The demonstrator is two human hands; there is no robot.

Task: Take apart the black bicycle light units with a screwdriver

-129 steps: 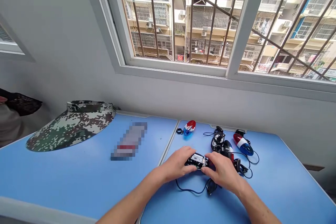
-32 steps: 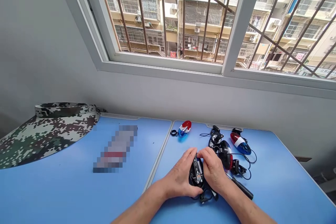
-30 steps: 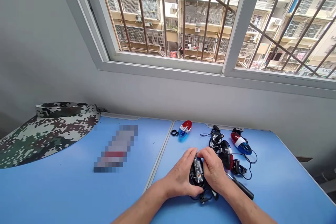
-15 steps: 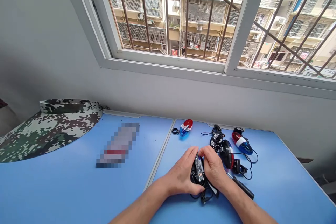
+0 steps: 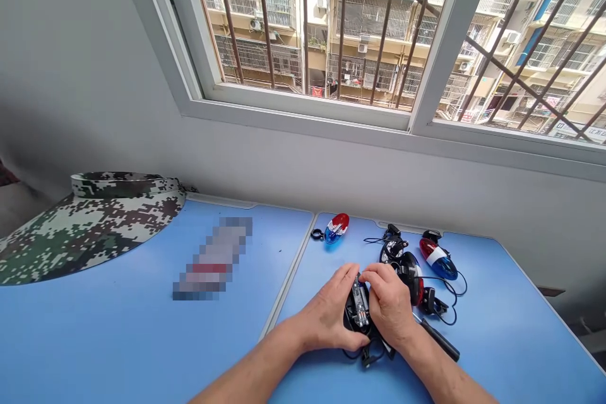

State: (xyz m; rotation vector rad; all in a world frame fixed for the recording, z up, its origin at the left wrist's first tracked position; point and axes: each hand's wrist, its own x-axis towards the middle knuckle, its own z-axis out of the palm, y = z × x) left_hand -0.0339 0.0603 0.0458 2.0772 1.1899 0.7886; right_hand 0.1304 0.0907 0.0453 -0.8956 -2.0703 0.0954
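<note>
On my feed, the opened black electronic housing (image 5: 360, 309) lies between both sets of fingers, long axis pointing away: my left hand (image 5: 329, 315) cups it; my right hand (image 5: 391, 303) bunches at its far end, pinch unclear.

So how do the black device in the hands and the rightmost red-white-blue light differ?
The black device is held between left hand and right hand; the light lies untouched on the table. The device shows bare inner parts; the light shows a smooth coloured shell. Both have black parts.
</note>
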